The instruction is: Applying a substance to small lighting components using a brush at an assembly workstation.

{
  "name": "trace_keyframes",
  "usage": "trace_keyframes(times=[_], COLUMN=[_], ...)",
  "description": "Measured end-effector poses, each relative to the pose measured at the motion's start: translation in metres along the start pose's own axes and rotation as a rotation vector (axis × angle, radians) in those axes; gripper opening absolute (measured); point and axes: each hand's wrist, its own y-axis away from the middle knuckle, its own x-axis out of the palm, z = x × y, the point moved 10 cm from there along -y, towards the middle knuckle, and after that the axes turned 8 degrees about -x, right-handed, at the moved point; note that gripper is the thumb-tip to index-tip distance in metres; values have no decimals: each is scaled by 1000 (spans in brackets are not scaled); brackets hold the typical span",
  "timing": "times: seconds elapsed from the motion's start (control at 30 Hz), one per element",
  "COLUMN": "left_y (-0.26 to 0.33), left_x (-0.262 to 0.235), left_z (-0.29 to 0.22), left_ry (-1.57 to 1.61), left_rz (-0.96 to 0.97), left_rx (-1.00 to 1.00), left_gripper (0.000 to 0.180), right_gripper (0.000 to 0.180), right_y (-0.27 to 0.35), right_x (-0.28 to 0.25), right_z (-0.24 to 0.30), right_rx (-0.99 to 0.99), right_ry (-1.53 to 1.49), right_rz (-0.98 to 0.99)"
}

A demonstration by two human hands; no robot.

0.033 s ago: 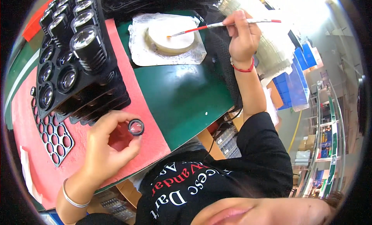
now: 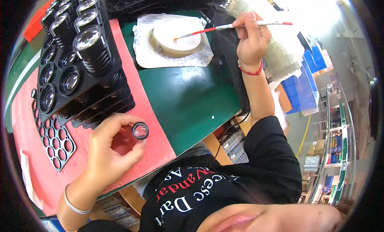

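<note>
Your left hand (image 2: 105,150) held the black-rimmed lens (image 2: 140,131) in a pinch above the pink mat (image 2: 157,142), while your right hand (image 2: 253,42) grasped the brush (image 2: 215,28), its long axis running leftward to the white pad (image 2: 174,29), which lay beyond the lens and to its right

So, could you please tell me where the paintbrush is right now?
In the head view, the paintbrush is above and right of centre, held in the right hand, its tip over the round white disc.
</note>
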Motion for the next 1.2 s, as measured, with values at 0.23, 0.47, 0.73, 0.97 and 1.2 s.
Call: trace_keyframes(times=[0.23, 0.47, 0.73, 0.97, 1.2], left_y=[-2, 0, 0, 3, 4], left_x=[3, 3, 2, -4, -2], left_z=[4, 9, 10, 13, 15], left_ry=[40, 198, 259, 375, 406], left_rz=[26, 30, 22, -8, 12], left_rx=[-64, -141, -190, -204, -242], left_gripper=[25, 24, 23, 25, 26], right_gripper=[35, 34, 32, 27, 25], right_y=[3, -2, 6, 8, 10], right_x=[0, -20, -30, -16, 16], right_z=[1, -3, -15, -56, -61], right_rx=[6, -9, 84, 405, 546], right_ry=[80, -7, -184, -754, -1027], right_rz=[32, -169, -366, -359, -109])
